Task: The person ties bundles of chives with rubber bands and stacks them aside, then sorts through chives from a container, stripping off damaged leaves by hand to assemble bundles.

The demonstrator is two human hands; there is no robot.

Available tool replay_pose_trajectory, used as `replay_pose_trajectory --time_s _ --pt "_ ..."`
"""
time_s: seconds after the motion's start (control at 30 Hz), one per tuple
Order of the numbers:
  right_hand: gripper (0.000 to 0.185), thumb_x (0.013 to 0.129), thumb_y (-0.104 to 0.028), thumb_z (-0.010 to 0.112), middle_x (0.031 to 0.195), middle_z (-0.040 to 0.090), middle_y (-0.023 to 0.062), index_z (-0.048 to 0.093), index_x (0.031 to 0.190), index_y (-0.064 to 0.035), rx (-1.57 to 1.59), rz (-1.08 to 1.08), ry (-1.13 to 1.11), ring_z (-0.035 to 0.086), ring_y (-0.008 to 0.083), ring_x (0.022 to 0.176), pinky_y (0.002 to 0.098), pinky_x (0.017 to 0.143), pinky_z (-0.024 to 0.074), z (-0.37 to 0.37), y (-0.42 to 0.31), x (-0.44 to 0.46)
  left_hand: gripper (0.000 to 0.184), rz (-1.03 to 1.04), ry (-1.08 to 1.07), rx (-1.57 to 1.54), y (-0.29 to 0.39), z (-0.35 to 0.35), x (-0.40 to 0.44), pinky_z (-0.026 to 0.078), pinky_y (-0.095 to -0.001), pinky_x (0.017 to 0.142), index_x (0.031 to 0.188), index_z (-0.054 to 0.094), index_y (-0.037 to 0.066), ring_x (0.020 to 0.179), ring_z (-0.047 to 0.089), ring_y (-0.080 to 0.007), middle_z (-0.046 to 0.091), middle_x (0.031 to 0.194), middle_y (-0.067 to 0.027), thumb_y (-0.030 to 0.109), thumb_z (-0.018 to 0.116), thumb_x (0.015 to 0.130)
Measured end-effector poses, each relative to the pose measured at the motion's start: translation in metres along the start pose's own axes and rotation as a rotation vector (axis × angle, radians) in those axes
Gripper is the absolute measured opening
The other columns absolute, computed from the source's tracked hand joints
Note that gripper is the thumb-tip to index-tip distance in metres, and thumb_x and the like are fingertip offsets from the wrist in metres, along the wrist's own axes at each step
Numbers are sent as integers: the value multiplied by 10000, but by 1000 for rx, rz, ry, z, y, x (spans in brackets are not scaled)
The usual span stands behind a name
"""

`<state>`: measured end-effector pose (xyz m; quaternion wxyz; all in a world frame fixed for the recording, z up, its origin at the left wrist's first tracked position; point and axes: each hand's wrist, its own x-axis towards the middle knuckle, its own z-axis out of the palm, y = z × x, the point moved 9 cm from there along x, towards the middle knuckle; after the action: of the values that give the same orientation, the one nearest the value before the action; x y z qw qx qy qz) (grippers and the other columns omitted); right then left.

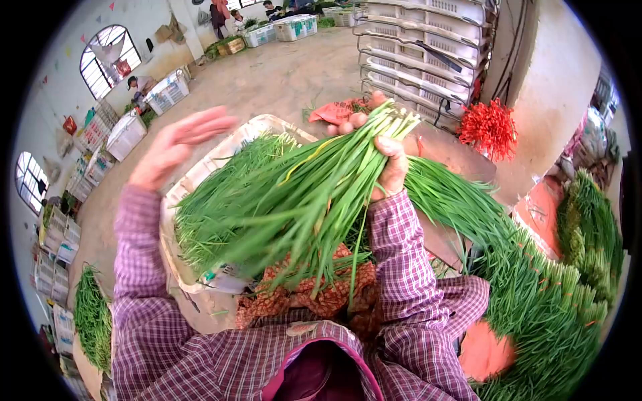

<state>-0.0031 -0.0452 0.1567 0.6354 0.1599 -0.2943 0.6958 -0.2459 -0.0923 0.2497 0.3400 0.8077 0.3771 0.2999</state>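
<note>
My right hand (393,159) is closed around a bunch of garlic chives (314,180) near its pale stem ends. The long green leaves fan out toward the lower left, partly blurred. My left hand (184,144) is raised to the left of the bunch, fingers stretched out and holding nothing. Beneath the bunch, a white crate (175,250) holds more loose chives (221,180). Another pile of chives (455,197) lies just right of my right wrist. Beyond the bunch, a red bag (334,110) is partly hidden by it.
Tied bundles of chives (542,294) line the right side. A stack of white baskets (424,50) stands ahead, with a cluster of red ties (488,129) hanging beside it. White crates (167,92) and several people are farther off. More greens (92,317) lie at lower left.
</note>
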Motion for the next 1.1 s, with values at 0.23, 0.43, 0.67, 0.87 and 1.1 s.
replay_pose_trajectory --time_s 0.23,0.43,0.67,0.87,1.1 --pt "746 741 -119 594 976 578 103 280 1418 -124 278 35 -79 587 264 940 458 945 473 11 7 -34 1003 -169 -589 -839 -70 237 17 278 -522 1073 1435 287 59 1272 391 -362 365 1415 -186 597 660 675" --pt "714 758 -106 580 972 599 116 301 1415 -118 298 188 18 613 265 894 453 919 494 -15 49 -34 854 -345 -483 -1400 -96 279 -63 364 -537 1003 1385 350 22 1154 492 -377 470 1299 -205 390 698 698" --pt "618 883 -337 550 1128 597 106 332 1409 -99 78 426 152 604 250 1009 437 948 481 -43 102 -22 702 -349 -365 -1606 -121 245 -101 465 -554 921 1328 424 -21 1016 610 -394 592 1163 -226 147 742 725" --pt "867 858 -694 408 1358 452 121 250 1449 -80 -379 707 280 488 203 1203 373 906 493 -82 102 -60 541 -649 119 -1098 -191 179 -114 537 -411 758 1162 555 -22 819 633 -263 630 971 -129 132 723 671" --pt "821 908 -439 569 1478 305 115 145 1472 -19 -613 616 70 321 218 1341 350 1082 280 -36 116 -68 661 -674 285 -832 -201 149 -119 446 -330 895 1258 506 32 987 580 -178 608 1094 -56 107 749 649"
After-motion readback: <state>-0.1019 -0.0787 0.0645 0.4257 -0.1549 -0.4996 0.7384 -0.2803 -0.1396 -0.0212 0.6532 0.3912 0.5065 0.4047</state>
